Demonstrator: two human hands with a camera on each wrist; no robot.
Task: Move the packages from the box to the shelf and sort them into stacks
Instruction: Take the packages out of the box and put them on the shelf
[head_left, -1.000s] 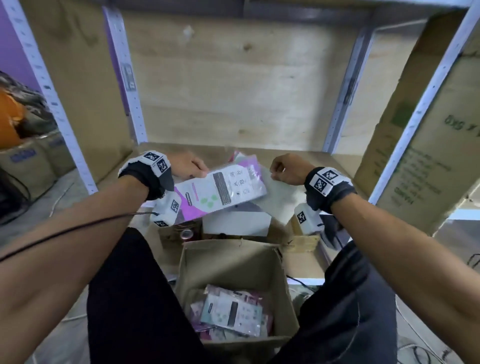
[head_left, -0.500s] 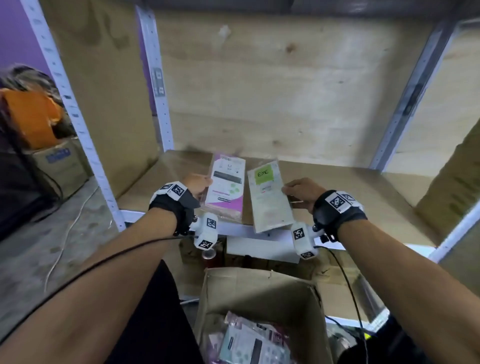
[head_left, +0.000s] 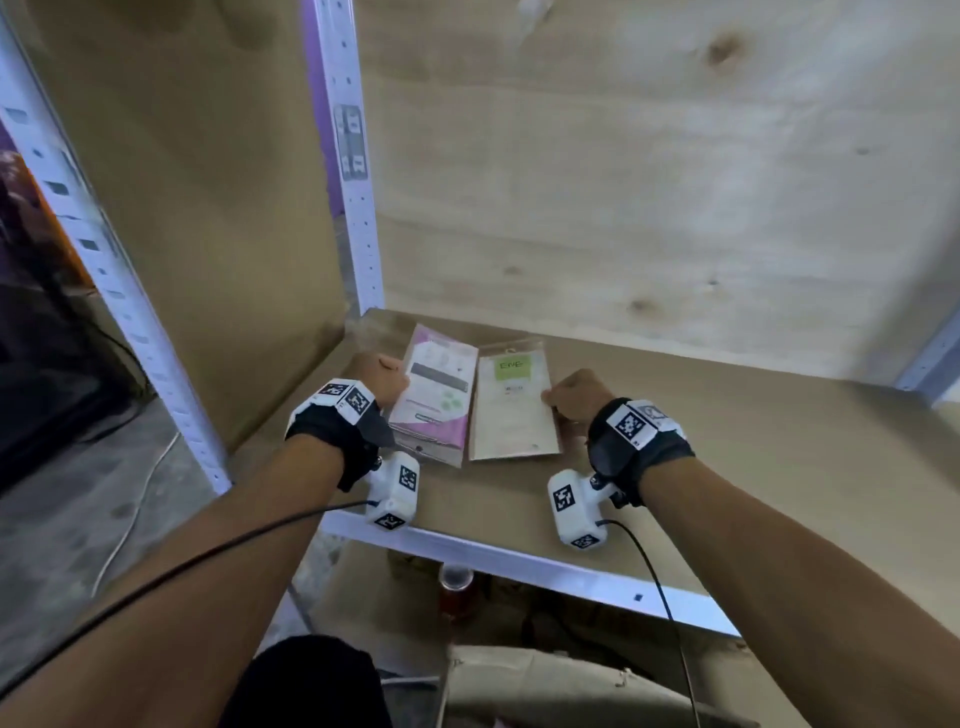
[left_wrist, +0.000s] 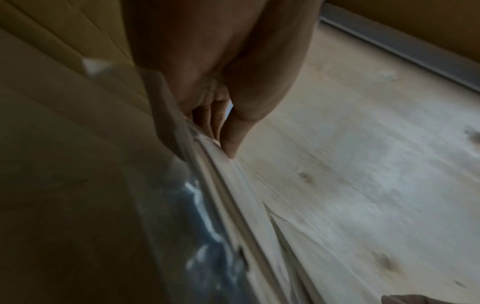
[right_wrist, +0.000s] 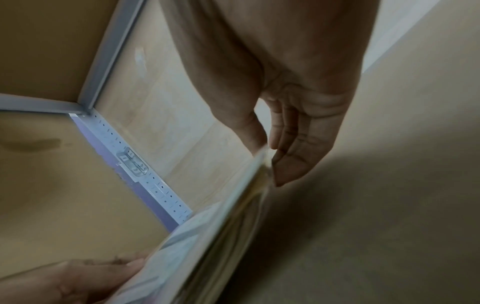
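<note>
Two flat packages sit side by side on the wooden shelf (head_left: 753, 467), near its left end. My left hand (head_left: 387, 371) pinches the left edge of the purple-and-white package (head_left: 434, 402). In the left wrist view the thumb and fingers (left_wrist: 230, 142) close on that package's clear wrapper (left_wrist: 221, 205). My right hand (head_left: 553, 397) pinches the right edge of the pale package with a green label (head_left: 511, 410). The right wrist view shows its fingers (right_wrist: 288, 164) holding that edge (right_wrist: 233, 216) slightly lifted. The cardboard box (head_left: 545, 686) is only partly in view below the shelf.
A plywood back wall (head_left: 649, 182) and a cardboard side panel (head_left: 182, 208) close in the shelf bay. A perforated metal upright (head_left: 353, 182) stands at the back left corner. The shelf's metal front rail (head_left: 519, 566) runs below my wrists. The shelf surface stretches bare to the right.
Both hands carried the two packages from above the box forward onto the shelf and turned them lengthwise, side by side. The view rose, so the box has dropped nearly out of sight.
</note>
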